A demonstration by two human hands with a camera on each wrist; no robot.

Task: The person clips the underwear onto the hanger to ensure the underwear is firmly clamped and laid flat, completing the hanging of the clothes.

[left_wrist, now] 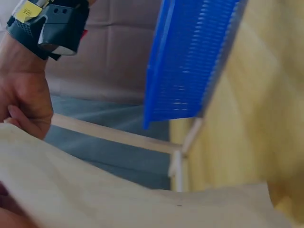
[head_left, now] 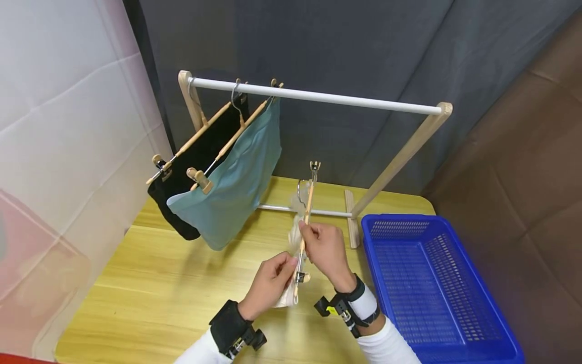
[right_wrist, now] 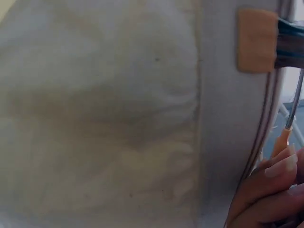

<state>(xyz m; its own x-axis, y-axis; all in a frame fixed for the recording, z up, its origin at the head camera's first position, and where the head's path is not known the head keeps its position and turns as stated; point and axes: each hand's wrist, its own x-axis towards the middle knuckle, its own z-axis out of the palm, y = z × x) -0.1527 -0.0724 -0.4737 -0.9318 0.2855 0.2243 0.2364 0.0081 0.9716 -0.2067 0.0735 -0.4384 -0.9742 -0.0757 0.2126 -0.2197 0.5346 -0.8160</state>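
Observation:
A wooden clip hanger (head_left: 310, 194) with a metal hook is held over the table, its bar running away from the person. My right hand (head_left: 325, 248) pinches the bar near its middle. Cream cloth (head_left: 286, 299), apparently a garment with a stitched waistband, hangs along the hanger. My left hand (head_left: 271, 277) pinches its upper edge near the front clip (head_left: 302, 277). Up close in the right wrist view, a wooden clip (right_wrist: 257, 41) grips the waistband. The cloth (left_wrist: 95, 185) covers much of the left wrist view and hides most of the left hand there.
A rack with a white rail (head_left: 327, 96) stands on the wooden table (head_left: 150, 298). On its left hang a black garment (head_left: 182, 222) and a light-blue garment (head_left: 241, 177), both on clip hangers. A blue plastic basket (head_left: 436, 222) sits at the right.

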